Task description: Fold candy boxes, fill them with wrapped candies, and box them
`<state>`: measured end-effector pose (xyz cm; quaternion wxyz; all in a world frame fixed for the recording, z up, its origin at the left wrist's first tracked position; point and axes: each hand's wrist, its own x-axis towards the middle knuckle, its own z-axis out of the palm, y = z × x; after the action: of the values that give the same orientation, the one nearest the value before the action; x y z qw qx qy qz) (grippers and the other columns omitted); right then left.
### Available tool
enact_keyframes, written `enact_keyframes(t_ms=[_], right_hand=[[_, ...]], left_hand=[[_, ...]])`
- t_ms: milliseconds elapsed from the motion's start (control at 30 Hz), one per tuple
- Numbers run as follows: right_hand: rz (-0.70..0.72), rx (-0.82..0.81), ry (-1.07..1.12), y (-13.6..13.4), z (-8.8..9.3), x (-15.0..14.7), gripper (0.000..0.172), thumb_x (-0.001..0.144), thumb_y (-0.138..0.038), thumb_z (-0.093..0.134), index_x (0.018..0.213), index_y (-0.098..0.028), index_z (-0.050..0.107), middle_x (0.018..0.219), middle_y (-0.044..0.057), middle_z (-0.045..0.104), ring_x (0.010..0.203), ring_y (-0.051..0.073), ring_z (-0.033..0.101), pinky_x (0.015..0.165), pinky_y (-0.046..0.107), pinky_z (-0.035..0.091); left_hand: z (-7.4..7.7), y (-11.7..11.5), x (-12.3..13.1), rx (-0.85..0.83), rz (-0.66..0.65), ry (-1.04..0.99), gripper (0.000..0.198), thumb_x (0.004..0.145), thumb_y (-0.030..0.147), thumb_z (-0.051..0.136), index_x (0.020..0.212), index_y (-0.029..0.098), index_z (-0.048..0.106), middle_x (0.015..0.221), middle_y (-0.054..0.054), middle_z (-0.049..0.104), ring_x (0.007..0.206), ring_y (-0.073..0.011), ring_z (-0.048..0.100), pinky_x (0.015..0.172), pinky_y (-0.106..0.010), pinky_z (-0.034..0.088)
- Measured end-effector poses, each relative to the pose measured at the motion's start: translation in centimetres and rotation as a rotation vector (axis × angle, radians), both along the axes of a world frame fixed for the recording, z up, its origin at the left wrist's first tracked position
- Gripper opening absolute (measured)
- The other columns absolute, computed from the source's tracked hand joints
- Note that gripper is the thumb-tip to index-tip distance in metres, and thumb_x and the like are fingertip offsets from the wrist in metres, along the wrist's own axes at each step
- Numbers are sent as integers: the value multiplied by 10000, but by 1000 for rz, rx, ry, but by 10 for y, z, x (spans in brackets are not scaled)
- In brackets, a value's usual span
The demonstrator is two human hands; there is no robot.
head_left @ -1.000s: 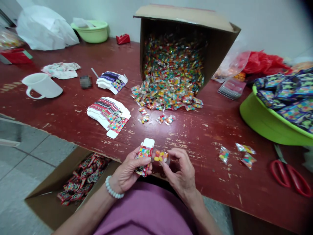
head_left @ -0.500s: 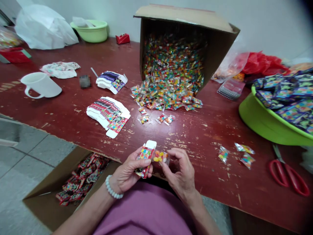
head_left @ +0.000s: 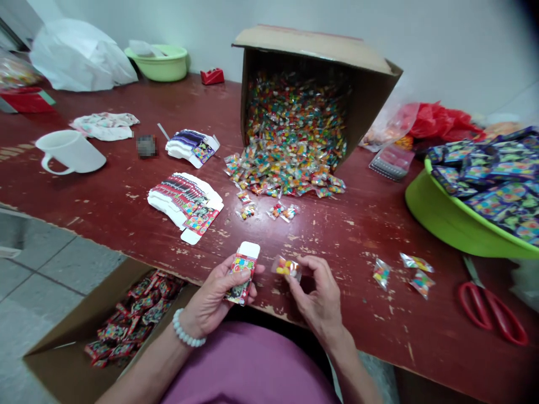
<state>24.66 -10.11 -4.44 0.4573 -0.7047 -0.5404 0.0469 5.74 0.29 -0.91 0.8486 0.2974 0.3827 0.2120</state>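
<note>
My left hand (head_left: 221, 289) is closed around a small red printed candy box (head_left: 241, 279), its white end flap (head_left: 250, 249) standing up at the top. Between thumb and fingers of my right hand (head_left: 315, 294) is a clear packet of candy (head_left: 284, 266) with yellow and orange pieces, a short way right of the box. Beyond my hands lie a fanned stack of flat red boxes (head_left: 185, 202) and a few loose candy packets (head_left: 283, 211). Past them, a tipped cardboard carton (head_left: 370, 112) spills many clear candy packets (head_left: 290, 163) onto the red table (head_left: 337, 241).
An open carton (head_left: 59, 348) of filled red boxes stands low at left. To the right are a green basin (head_left: 442, 219) of purple packs, red-handled scissors (head_left: 490, 308) and three candy packets (head_left: 381, 274). A white mug (head_left: 80, 151) and flat purple boxes (head_left: 191, 147) sit at left.
My two hands have moved apart. The candy packet, beside the box before, is now separated from it by a gap; the box has shifted slightly left.
</note>
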Motion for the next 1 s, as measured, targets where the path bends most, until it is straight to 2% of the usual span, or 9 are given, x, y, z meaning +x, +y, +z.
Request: enact_keyframes(t_ms=[133, 233, 333, 400, 467, 567, 700, 833, 1000], right_hand=[[6, -160, -183, -3, -4, 40, 243, 846, -323, 668, 1054, -219, 599, 988, 84, 660, 918, 261, 597, 824, 430, 492], [8, -142, -239, 11, 5, 62, 230, 874, -345, 632, 1066, -219, 621, 1013, 92, 674, 931, 263, 602, 833, 420, 479], [55, -118, -213, 51, 13, 73, 214, 915, -272, 529, 1082, -203, 645, 1039, 100, 684, 996, 256, 602, 905, 418, 448], [-8, -210, -98, 85, 12, 76, 250, 892, -269, 536, 1092, -178, 654, 1047, 116, 671, 1001, 256, 600, 918, 411, 439], [-62, -254, -50, 116, 8, 78, 285, 848, -322, 598, 1068, -152, 663, 1018, 134, 651, 985, 274, 598, 869, 407, 452], [-100, -301, 23, 143, 0, 81, 238, 736, -371, 720, 872, -178, 688, 891, 93, 631, 907, 259, 599, 780, 359, 455], [-104, -332, 186, 143, -2, 84, 196, 675, -363, 736, 721, -190, 655, 721, 30, 621, 739, 203, 582, 680, 303, 428], [-50, -335, 456, 127, 7, 76, 291, 719, -449, 655, 778, -166, 682, 657, 29, 658, 593, 160, 577, 553, 258, 414], [-15, -280, 739, 104, 21, 48, 416, 658, -534, 710, 815, -149, 698, 637, 35, 672, 527, 139, 572, 475, 236, 414]], left_hand=[[5, 8, -8, 50, 68, 45, 293, 808, 277, 712, 1043, 159, 583, 1068, -123, 708, 598, -142, 655, 515, -260, 514], [8, 12, -15, 71, 108, 67, 251, 829, 289, 684, 1015, 159, 577, 1008, -108, 723, 605, -153, 664, 517, -259, 516], [10, 14, -19, 81, 127, 82, 265, 822, 284, 683, 1029, 162, 572, 985, -108, 732, 608, -160, 673, 526, -262, 527], [11, 14, -21, 78, 120, 78, 281, 816, 284, 688, 1043, 167, 569, 984, -112, 735, 607, -161, 676, 529, -261, 530], [13, 13, -23, 76, 107, 69, 280, 823, 292, 685, 1048, 170, 570, 987, -117, 736, 601, -157, 672, 528, -258, 528], [15, 14, -28, 98, 112, 69, 256, 842, 298, 672, 1037, 160, 579, 993, -121, 734, 599, -148, 666, 527, -248, 524], [14, 16, -34, 91, 154, 81, 287, 832, 282, 684, 1067, 155, 581, 968, -118, 738, 589, -152, 666, 511, -246, 521], [14, 19, -34, 80, 154, 77, 291, 826, 284, 688, 1063, 156, 578, 983, -119, 737, 584, -151, 665, 499, -244, 522], [12, 19, -32, 87, 122, 70, 251, 830, 285, 685, 1016, 162, 572, 973, -108, 732, 600, -153, 670, 535, -256, 536]])
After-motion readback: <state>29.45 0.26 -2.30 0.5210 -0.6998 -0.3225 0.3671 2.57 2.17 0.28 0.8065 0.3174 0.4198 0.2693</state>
